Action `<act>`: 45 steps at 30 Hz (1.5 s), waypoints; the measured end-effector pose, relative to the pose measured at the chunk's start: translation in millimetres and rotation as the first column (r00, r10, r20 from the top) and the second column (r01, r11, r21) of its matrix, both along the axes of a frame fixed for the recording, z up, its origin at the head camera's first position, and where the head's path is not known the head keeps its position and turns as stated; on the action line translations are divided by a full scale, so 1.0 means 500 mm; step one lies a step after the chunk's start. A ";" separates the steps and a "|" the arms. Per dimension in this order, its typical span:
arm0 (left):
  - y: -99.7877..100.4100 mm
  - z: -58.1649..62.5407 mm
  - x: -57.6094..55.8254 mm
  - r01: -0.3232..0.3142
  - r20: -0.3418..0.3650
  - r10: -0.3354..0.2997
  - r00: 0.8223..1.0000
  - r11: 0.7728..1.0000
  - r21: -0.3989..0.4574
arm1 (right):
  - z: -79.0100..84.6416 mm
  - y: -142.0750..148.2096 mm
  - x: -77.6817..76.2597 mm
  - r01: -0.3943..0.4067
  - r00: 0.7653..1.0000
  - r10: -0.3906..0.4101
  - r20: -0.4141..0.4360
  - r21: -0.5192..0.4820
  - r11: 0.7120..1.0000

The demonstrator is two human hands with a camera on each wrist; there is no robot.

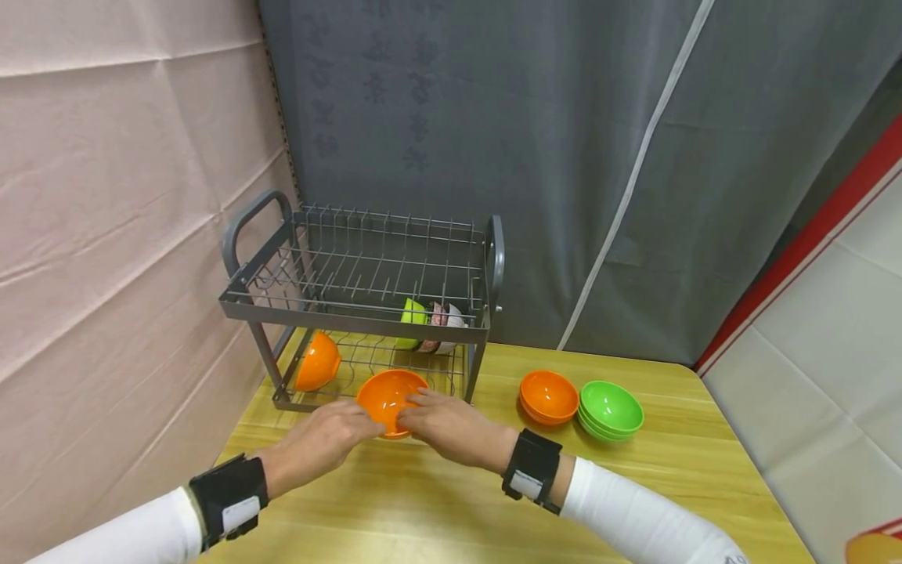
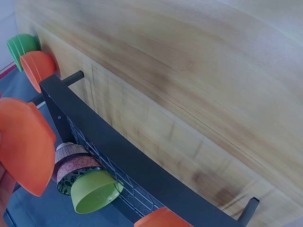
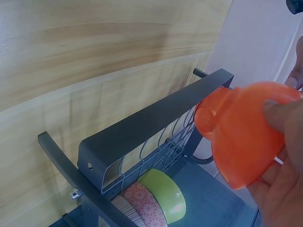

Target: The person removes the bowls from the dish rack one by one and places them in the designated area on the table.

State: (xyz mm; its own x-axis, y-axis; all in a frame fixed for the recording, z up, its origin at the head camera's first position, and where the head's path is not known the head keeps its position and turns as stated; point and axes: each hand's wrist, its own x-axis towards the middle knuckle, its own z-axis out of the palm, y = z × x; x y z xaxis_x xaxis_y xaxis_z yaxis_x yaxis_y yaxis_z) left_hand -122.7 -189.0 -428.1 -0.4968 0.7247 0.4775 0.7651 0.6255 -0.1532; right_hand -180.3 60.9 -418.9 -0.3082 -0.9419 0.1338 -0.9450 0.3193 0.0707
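Both hands hold an orange bowl [image 1: 386, 401] at the front of the dish rack's lower tier, its inside facing up in the head view. My left hand [image 1: 327, 435] grips the near left rim. On the opposite side, my right hand [image 1: 454, 429] pinches the wall, with the thumb [image 3: 277, 113] on the outer surface in the right wrist view. Another orange bowl [image 1: 319, 362] stands tilted on its side in the left part of the lower tier. A lime green bowl [image 1: 412, 323], a pink patterned bowl [image 1: 434, 325] and a whitish striped bowl [image 1: 452, 327] stand on edge at its right.
The dark two-tier dish rack [image 1: 355, 319] has curved handles at both ends. To its right on the wooden table [image 1: 451, 501] sit an orange bowl [image 1: 549, 397] and a stack of green bowls [image 1: 611, 409]. A grey curtain [image 1: 550, 157] hangs behind; a pale cloth wall [image 1: 127, 235] borders the left.
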 end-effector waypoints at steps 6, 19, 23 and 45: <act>0.002 -0.004 -0.001 0.013 0.017 -0.013 1.000 1.000 -0.008 | 0.003 0.000 0.002 -0.014 0.999 0.014 -0.042 0.008 1.000; 0.008 -0.004 0.004 0.017 0.068 -0.018 0.997 1.000 0.014 | 0.003 0.004 0.005 0.017 0.998 -0.014 -0.065 0.039 0.999; 0.009 -0.004 0.009 -0.033 0.086 0.036 0.996 0.999 -0.037 | -0.002 0.007 0.002 0.031 0.997 -0.028 -0.067 0.044 0.999; 0.003 -0.023 0.016 -0.117 0.176 0.146 0.973 0.979 -0.168 | -0.027 0.034 0.012 0.022 0.997 -0.019 -0.080 0.031 0.999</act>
